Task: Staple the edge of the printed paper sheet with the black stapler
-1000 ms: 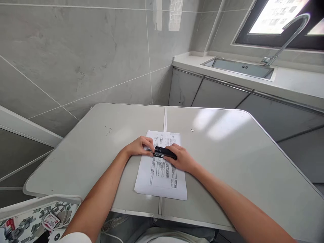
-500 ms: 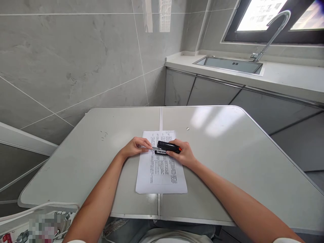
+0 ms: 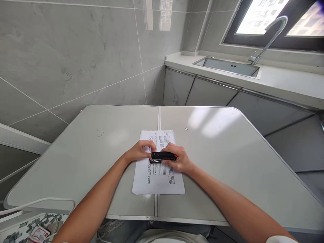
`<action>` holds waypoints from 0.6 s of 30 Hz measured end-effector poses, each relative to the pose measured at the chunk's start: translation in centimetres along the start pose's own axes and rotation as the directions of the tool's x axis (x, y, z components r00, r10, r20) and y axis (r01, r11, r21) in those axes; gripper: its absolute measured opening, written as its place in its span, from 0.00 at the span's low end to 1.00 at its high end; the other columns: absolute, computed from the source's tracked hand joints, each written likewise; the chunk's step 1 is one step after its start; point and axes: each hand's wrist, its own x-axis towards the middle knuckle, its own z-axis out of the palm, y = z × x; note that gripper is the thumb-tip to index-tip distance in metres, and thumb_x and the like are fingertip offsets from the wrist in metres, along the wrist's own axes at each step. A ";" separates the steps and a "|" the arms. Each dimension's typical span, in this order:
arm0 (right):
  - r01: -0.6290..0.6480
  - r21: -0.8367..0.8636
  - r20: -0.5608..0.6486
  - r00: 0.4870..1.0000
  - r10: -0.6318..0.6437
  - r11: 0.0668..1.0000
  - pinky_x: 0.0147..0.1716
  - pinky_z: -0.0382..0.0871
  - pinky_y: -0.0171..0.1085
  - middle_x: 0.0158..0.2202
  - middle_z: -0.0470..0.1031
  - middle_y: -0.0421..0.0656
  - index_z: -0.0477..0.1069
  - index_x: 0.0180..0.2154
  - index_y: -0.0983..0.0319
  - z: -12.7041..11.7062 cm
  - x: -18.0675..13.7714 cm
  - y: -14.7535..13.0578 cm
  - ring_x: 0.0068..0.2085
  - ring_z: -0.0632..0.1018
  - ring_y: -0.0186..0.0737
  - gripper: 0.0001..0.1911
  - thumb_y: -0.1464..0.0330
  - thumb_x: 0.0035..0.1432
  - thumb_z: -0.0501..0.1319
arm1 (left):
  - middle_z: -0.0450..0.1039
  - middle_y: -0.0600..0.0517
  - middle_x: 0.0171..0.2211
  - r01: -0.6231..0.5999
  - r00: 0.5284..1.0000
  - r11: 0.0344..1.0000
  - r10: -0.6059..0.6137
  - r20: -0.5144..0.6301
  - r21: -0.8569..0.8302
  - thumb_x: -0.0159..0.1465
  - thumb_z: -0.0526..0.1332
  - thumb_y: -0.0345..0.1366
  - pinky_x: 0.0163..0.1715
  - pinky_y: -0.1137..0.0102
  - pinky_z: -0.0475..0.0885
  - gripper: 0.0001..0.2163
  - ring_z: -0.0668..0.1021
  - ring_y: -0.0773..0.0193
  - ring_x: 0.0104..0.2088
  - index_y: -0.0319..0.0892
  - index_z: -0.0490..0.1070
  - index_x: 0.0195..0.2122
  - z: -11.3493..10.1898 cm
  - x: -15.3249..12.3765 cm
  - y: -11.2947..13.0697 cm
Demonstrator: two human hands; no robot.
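Right hand (image 3: 178, 159) clamped round the rear of the black stapler (image 3: 160, 155), over the printed paper (image 3: 159, 185); left hand (image 3: 139, 151) at the stapler's nose — cannot tell if it pinches anything. Seemingly working that front end — next move probably calls for a firm right grip.

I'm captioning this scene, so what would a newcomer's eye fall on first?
Probably the black stapler over the printed paper on the table, mid-picture, held in the grip of the right hand, with the left hand at its other end. Farther off, at upper right, a curved metal tap stands out below a bright window.
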 end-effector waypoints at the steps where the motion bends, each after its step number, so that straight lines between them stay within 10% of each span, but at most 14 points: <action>1: 0.007 -0.011 0.007 1.000 -0.007 1.000 0.35 0.69 0.40 0.32 0.75 0.42 0.80 0.44 0.56 0.1 0.0 -0.1 0.34 0.74 0.40 0.12 0.60 0.61 0.70 | 0.78 0.50 0.34 -0.007 1.000 1.000 0.007 0.012 -0.008 0.61 0.73 0.36 0.42 0.66 0.71 0.07 0.78 0.62 0.38 0.41 0.78 0.35 0.0 0.0 -0.1; 6: -0.023 -0.027 -0.004 1.000 0.023 0.999 0.34 0.69 0.39 0.33 0.76 0.41 0.79 0.45 0.56 0.2 0.1 -0.4 0.33 0.74 0.39 0.13 0.59 0.60 0.71 | 0.79 0.48 0.36 -0.076 0.997 0.997 0.076 -0.003 -0.020 0.61 0.74 0.40 0.43 0.65 0.73 0.10 0.79 0.60 0.39 0.41 0.77 0.33 -0.3 0.2 -0.8; 11: -0.243 -0.177 -0.352 0.921 0.169 0.954 0.35 0.71 0.39 0.37 0.79 0.42 0.80 0.47 0.57 -1.2 0.5 0.6 0.34 0.77 0.40 0.16 0.58 0.59 0.71 | 0.81 0.47 0.44 -0.083 0.942 0.959 0.164 -0.293 0.271 0.69 0.66 0.45 0.57 0.57 0.71 0.10 0.80 0.55 0.49 0.45 0.79 0.40 -0.9 0.6 -1.7; 15: -0.430 -0.294 -0.641 0.751 0.158 0.854 0.40 0.74 0.44 0.39 0.81 0.45 0.81 0.47 0.58 -4.8 0.8 3.0 0.37 0.78 0.45 0.18 0.56 0.58 0.71 | 0.70 0.47 0.67 0.026 0.983 0.795 0.088 -0.159 0.606 0.73 0.60 0.48 0.72 0.46 0.52 0.17 0.68 0.50 0.68 0.50 0.76 0.59 -1.1 0.7 -3.0; 18: -0.479 -0.274 -0.645 0.735 0.210 0.834 0.41 0.74 0.46 0.39 0.82 0.45 0.81 0.45 0.59 -7.6 0.8 4.7 0.38 0.79 0.47 0.20 0.55 0.56 0.71 | 0.64 0.47 0.71 0.048 0.994 0.719 0.035 -0.105 0.693 0.73 0.59 0.49 0.73 0.44 0.48 0.22 0.65 0.49 0.71 0.51 0.71 0.66 -0.9 0.7 -3.6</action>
